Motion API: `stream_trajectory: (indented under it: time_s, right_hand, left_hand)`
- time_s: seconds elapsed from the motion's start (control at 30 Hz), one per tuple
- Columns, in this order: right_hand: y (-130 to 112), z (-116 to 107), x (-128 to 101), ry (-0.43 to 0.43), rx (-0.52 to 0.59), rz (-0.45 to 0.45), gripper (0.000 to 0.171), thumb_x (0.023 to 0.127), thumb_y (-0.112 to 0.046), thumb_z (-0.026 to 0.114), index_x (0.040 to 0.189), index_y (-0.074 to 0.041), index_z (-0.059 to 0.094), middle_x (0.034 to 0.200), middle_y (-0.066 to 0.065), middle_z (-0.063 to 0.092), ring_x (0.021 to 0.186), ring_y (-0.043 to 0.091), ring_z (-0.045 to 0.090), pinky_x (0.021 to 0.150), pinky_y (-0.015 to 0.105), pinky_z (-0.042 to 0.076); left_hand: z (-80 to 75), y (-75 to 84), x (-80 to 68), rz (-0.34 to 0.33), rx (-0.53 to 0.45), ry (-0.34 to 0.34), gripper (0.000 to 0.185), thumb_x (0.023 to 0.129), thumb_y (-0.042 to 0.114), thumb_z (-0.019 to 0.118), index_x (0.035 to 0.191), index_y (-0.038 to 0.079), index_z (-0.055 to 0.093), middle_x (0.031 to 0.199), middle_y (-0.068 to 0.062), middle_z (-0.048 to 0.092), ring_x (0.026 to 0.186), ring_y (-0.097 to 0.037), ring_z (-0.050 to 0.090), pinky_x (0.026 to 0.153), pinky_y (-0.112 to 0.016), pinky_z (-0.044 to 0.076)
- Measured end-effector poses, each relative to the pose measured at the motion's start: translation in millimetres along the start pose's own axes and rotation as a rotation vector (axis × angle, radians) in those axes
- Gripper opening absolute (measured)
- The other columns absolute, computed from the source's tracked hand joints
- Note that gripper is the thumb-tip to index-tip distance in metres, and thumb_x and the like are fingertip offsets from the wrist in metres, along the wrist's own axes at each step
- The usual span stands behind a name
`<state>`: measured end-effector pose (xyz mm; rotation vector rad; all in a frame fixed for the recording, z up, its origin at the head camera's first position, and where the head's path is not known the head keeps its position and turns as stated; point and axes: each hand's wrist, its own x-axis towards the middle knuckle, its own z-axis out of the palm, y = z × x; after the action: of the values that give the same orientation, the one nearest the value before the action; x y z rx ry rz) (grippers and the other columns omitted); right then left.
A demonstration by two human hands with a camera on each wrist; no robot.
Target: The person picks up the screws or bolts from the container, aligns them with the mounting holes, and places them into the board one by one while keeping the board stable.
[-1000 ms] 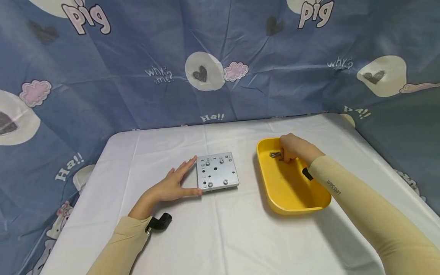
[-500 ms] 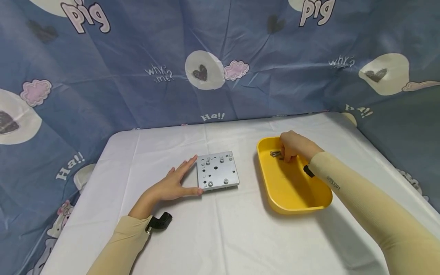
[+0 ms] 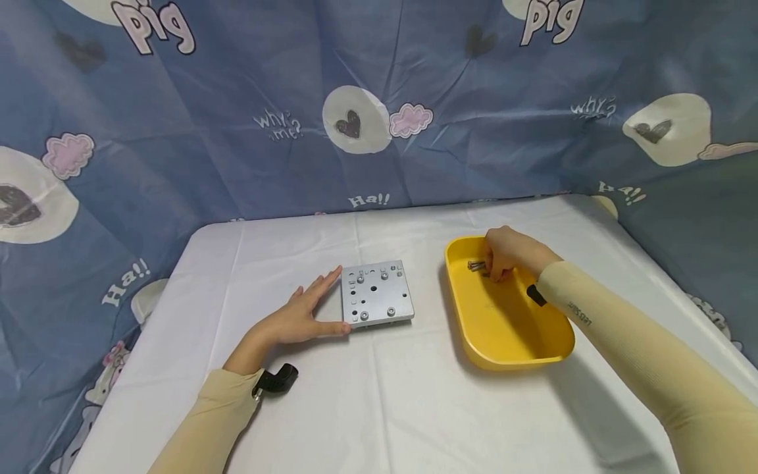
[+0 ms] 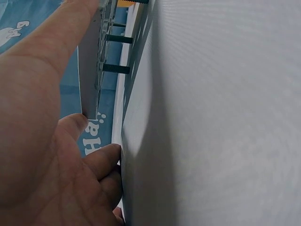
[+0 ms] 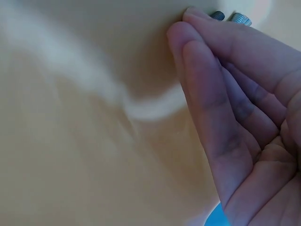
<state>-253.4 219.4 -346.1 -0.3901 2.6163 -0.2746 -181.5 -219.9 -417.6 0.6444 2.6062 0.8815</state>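
Flat on the white-covered counter (image 3: pixel 379 395), the left hand (image 3: pixel 299 319) lies with its fingers stretched straight, their tips and the thumb touching the left edge of a square metal plate (image 3: pixel 376 294). It grasps nothing; it only rests against the plate's side. The left wrist view shows the plate (image 4: pixel 89 70) standing a little off the cloth on dark threaded bolts (image 4: pixel 116 68). From above, the plate shows several holes and a few bolt heads near its corners.

Over to the right, the right hand (image 3: pixel 506 253) reaches into the far end of a yellow tray (image 3: pixel 556 345) that sits just beside the plate, apart from it. Its fingers curl down onto a small cluster of silver screws (image 3: pixel 476 266) lying on the tray floor. In the right wrist view the fingers (image 5: pixel 225 80) lie close together with their tips against the screws (image 5: pixel 230 17), yet I cannot tell whether they have pinched one or merely touch them.

A blue cartoon-printed cloth (image 3: pixel 237 99) hangs behind the counter.
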Motion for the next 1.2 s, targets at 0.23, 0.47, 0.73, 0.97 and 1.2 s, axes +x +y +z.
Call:
stream_trajectory:
  time_s: [0.23,0.47,0.73,0.97,1.2]
  right_hand:
    - [-3,-3,-1,-0.022,0.016,0.005,0.009,0.078,-0.001,0.086,0.076,-0.007,0.079,0.066,0.002,0.072,0.061,0.012,0.063,0.062,0.023,0.053]
    - [0,0,4,-0.058,0.044,0.002,0.007,0.078,0.000,0.080,0.077,-0.007,0.076,0.065,-0.001,0.065,0.063,0.012,0.058,0.062,0.023,0.048]
    - [2,-1,6,-0.077,0.136,-0.061,0.004,0.084,-0.006,0.079,0.084,-0.006,0.074,0.070,0.000,0.066,0.066,0.012,0.059,0.065,0.023,0.050]
    - [3,-13,-3,-0.051,0.218,-0.121,0.009,0.091,-0.010,0.078,0.088,-0.005,0.071,0.081,0.005,0.074,0.074,0.014,0.069,0.073,0.028,0.061]
    - [-3,-26,-1,-0.006,0.292,-0.154,0.007,0.090,-0.007,0.076,0.090,-0.004,0.070,0.079,0.004,0.071,0.074,0.015,0.062,0.077,0.032,0.057]
  left_hand:
    - [-4.5,1.3,1.3,-0.006,0.007,-0.004,0.121,0.088,0.058,0.084,0.175,0.025,0.009,0.183,-0.006,0.011,0.169,-0.041,0.006,0.133,-0.068,-0.005]
    - [-4.2,-0.2,1.0,-0.010,0.007,0.000,0.120,0.087,0.057,0.085,0.175,0.025,0.009,0.183,-0.008,0.012,0.169,-0.042,0.007,0.133,-0.069,-0.005]
    - [-4.3,-1.2,-3.2,-0.013,0.004,0.014,0.120,0.087,0.058,0.085,0.175,0.026,0.010,0.182,-0.011,0.015,0.168,-0.044,0.008,0.132,-0.070,-0.005]
    - [-0.3,-0.2,-4.0,-0.005,-0.012,0.008,0.119,0.087,0.056,0.086,0.175,0.026,0.010,0.182,-0.008,0.015,0.169,-0.042,0.007,0.133,-0.069,-0.004]
    - [3.1,-1.5,0.2,-0.001,-0.014,0.013,0.119,0.087,0.055,0.086,0.175,0.027,0.011,0.182,-0.007,0.015,0.169,-0.040,0.007,0.133,-0.069,-0.004]
